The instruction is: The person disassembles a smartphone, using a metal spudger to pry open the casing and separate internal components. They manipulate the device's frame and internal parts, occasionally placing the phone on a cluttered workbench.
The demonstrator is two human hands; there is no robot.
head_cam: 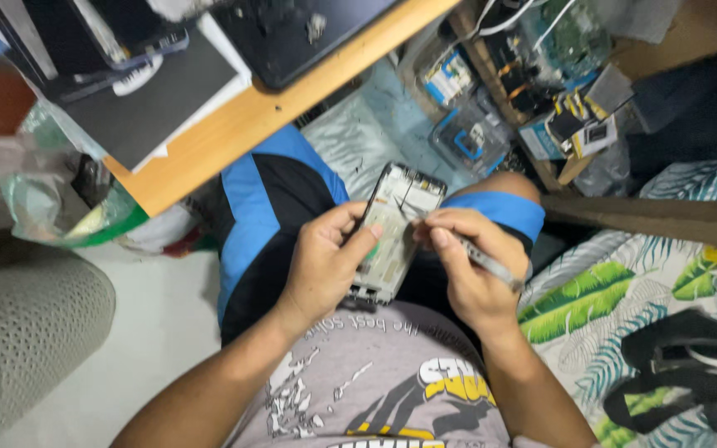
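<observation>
My left hand point(325, 261) grips an opened phone frame point(394, 228) by its left edge, thumb lying across its bare inner side. The frame is held upright over my lap, between my knees in blue and black shorts. My right hand point(470, 265) holds metal tweezers point(468, 249) like a pen. Their thin tips rest on the upper part of the phone frame, near its right edge.
A wooden table edge point(242, 124) runs diagonally above my knees, carrying dark devices and a grey pad point(151, 99). A plastic bag point(60, 191) hangs at the left. Boxes of small parts point(533, 75) crowd the upper right. A leaf-patterned cloth point(624, 290) and black strap point(682, 365) lie at right.
</observation>
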